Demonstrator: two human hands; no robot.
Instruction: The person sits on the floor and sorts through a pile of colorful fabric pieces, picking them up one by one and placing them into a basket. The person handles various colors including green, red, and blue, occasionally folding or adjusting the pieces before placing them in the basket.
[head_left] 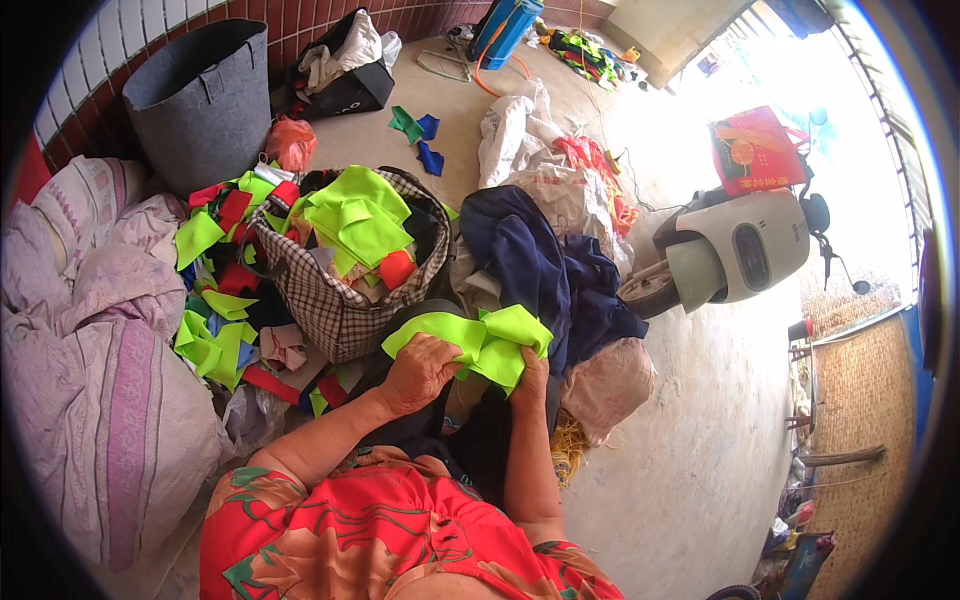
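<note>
Both hands are closed on neon-yellow fabric pieces (pixel 500 350), held over my lap. My left hand (pixel 423 372) grips the left end, its fingers curled at the cloth's lower edge. On the right side of the cloth, my right hand (pixel 531 375) pinches it, with part of the fingers hidden behind. Just beyond my left hand stands a brown-and-white checked bag (pixel 325 310), its mouth heaped with more neon-yellow pieces (pixel 355 220) and a red-orange scrap (pixel 396 269). Dark navy cloth (pixel 515 235) lies ahead of my right hand.
Coloured scraps (pixel 215 345) spread left of the bag, beside large pale sacks (pixel 150 400). A grey felt bin (pixel 200 110) stands against the tiled wall. White sacks (pixel 540 150) lie farther ahead. A scooter (pixel 740 250) is parked at right, and a pinkish bundle (pixel 610 390) sits near my right arm.
</note>
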